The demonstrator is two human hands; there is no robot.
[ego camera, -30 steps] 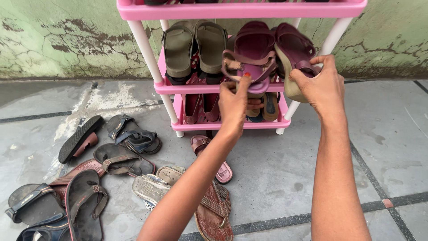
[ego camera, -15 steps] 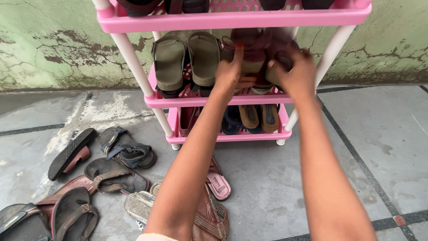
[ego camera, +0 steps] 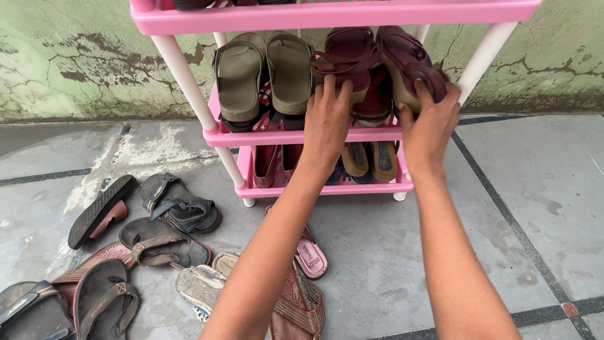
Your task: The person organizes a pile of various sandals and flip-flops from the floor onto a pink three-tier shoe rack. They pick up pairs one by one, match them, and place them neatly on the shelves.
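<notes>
A pink plastic shoe rack point(ego camera: 264, 136) stands against the wall. On its middle shelf a pair of maroon wedge sandals leans upright. My left hand point(ego camera: 327, 119) grips the lower end of the left maroon sandal point(ego camera: 347, 51), fingers spread over it. My right hand point(ego camera: 431, 123) holds the toe end of the right maroon sandal point(ego camera: 402, 50), which is tilted to the left at the shelf's right end. Next to them on the same shelf stand two olive sandals point(ego camera: 261, 66).
More footwear fills the bottom shelf point(ego camera: 327, 189) and the top shelf point(ego camera: 327, 14). Several loose sandals point(ego camera: 170, 211) lie on the grey tiled floor at the left, and a pink slipper point(ego camera: 310, 255) lies under my left arm. Behind the rack is a cracked green wall point(ego camera: 75, 56).
Both hands carried the maroon sandals from in front of the rack into the middle shelf, where the sandals now rest. The view has shifted slightly.
</notes>
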